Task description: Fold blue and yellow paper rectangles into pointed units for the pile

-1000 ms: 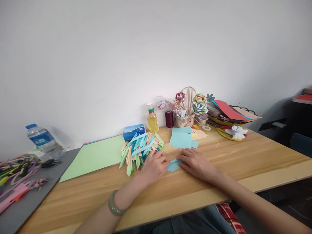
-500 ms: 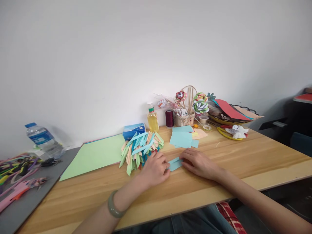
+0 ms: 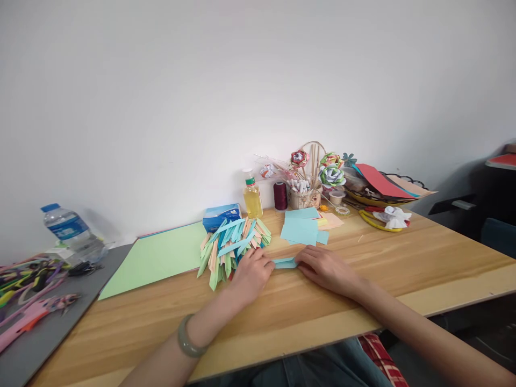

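A small folded blue paper (image 3: 285, 263) lies on the wooden table between my hands. My left hand (image 3: 253, 274), with a bangle on its wrist, has its fingers closed on the paper's left end. The right end is pinched by my right hand (image 3: 325, 269), whose fingers are bent over it. A heap of folded green, blue and peach paper strips (image 3: 229, 247) lies just beyond my left hand. Behind my right hand are flat blue paper sheets (image 3: 299, 230), with peach and yellow pieces beside them.
Against the wall stand a blue tissue pack (image 3: 221, 216), a yellow oil bottle (image 3: 253, 200), dark red thread (image 3: 280, 195) and paper flowers (image 3: 332, 176). Green sheets (image 3: 161, 255) lie left, near a water bottle (image 3: 72, 231) and pink pliers (image 3: 36, 317). A basket (image 3: 374, 201) stands right.
The blue paper's near part has been folded up, so it is now a narrow strip. My left hand has moved slightly up and left; my right hand has barely moved.
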A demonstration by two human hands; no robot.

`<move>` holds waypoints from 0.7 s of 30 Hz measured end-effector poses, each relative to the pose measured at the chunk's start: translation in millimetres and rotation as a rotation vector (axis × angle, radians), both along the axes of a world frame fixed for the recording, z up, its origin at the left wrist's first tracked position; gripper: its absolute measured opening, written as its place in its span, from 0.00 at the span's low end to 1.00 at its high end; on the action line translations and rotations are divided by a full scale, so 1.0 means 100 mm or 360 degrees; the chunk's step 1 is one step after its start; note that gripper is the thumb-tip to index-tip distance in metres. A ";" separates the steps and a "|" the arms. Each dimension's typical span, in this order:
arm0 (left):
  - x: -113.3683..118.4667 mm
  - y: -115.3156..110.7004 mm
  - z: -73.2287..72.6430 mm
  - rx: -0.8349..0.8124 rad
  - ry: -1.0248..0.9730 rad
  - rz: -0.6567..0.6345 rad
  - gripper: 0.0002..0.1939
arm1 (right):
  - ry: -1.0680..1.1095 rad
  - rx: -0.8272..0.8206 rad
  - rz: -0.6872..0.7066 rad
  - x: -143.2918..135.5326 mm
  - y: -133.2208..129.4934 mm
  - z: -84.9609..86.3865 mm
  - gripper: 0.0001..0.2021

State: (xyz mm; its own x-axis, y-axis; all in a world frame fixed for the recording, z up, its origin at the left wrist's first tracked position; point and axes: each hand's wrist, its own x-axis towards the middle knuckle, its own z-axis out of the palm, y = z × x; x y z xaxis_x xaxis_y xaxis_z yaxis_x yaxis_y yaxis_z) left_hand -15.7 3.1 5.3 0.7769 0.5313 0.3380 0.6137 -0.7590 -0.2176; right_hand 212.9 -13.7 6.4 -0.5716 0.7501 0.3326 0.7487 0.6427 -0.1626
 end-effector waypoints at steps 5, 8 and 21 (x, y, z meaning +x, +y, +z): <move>0.03 -0.04 0.06 -0.0183 -0.0093 0.0107 0.08 | -0.0086 0.0108 -0.0063 -0.06 0.01 -0.01 0.09; 0.04 -0.06 0.08 -0.0288 -0.0144 0.0161 0.08 | -0.0139 0.0124 -0.0083 -0.08 0.01 0.00 0.08; 0.02 -0.03 0.07 -0.0453 -0.0351 0.0271 0.09 | -0.0126 0.0177 -0.0064 -0.10 0.03 -0.05 0.13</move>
